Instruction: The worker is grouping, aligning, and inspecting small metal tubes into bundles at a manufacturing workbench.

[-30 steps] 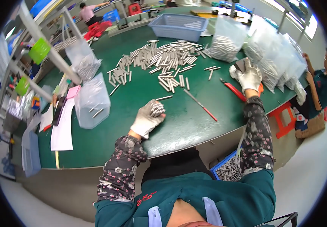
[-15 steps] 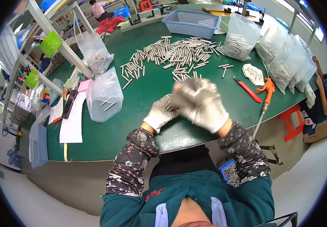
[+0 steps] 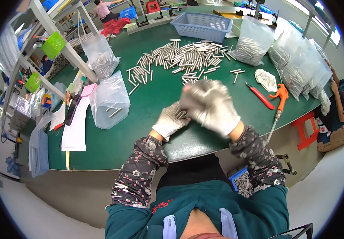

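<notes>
My left hand [image 3: 172, 120], in a white work glove with greyed fingers, is closed low over the green table. What look like several short metal pins [image 3: 181, 114] show between its fingers. Beside and partly over it is my right hand [image 3: 212, 108], gloved alike, its fingers curled but smeared by motion. Whether the right hand holds anything is hidden. Just beyond both hands lies a loose heap of silvery metal pins [image 3: 194, 53], with a few strays toward the right.
Clear bags of pins stand left [image 3: 102, 57] and right [image 3: 249, 46]; an opened bag [image 3: 110, 101] holds a few. A blue basket [image 3: 202, 26] sits at the back. Red-handled pliers [image 3: 260, 96], an orange air gun [image 3: 282, 95] and a white glove [image 3: 266, 79] lie right.
My right hand has shifted slightly up and left, still blurred. My left hand has barely moved, and the pins between its fingers show more clearly. The heap looks unchanged.
</notes>
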Demonstrator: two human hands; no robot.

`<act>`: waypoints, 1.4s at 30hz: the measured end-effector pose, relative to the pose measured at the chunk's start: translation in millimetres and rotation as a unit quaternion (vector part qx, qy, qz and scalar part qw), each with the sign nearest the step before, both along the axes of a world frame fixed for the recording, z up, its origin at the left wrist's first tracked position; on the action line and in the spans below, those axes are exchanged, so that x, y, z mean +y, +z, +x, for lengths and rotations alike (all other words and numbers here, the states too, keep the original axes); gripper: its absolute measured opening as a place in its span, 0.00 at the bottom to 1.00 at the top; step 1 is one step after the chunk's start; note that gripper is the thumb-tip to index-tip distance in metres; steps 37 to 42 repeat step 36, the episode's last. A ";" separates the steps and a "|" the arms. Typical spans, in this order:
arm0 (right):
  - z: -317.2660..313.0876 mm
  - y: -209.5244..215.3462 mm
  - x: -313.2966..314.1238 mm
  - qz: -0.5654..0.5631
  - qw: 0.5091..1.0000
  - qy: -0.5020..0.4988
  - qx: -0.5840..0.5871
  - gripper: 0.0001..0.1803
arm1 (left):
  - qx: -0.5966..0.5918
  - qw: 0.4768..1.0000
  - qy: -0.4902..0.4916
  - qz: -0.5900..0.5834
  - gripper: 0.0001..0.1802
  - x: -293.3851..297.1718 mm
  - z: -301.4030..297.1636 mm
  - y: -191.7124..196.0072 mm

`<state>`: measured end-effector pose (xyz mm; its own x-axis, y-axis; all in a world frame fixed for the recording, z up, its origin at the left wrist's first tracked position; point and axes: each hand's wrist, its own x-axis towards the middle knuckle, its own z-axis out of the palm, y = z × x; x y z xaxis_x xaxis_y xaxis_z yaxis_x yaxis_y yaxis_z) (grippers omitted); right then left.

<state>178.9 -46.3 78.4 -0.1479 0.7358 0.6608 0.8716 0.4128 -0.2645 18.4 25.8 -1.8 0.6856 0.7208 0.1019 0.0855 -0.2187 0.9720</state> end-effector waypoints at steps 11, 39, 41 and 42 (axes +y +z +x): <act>16.0 -6.2 12.5 -0.087 0.977 -0.156 -0.113 0.14 | -0.068 0.989 -0.025 -0.129 0.24 -4.5 3.8 6.1; 29.0 -31.2 7.6 -0.012 0.980 -0.193 0.039 0.23 | -0.058 0.989 0.003 -0.138 0.27 0.5 4.2 -2.4; 29.0 -31.2 7.6 -0.012 0.980 -0.193 0.039 0.23 | -0.058 0.989 0.003 -0.138 0.27 0.5 4.2 -2.4; 29.0 -31.2 7.6 -0.012 0.980 -0.193 0.039 0.23 | -0.058 0.989 0.003 -0.138 0.27 0.5 4.2 -2.4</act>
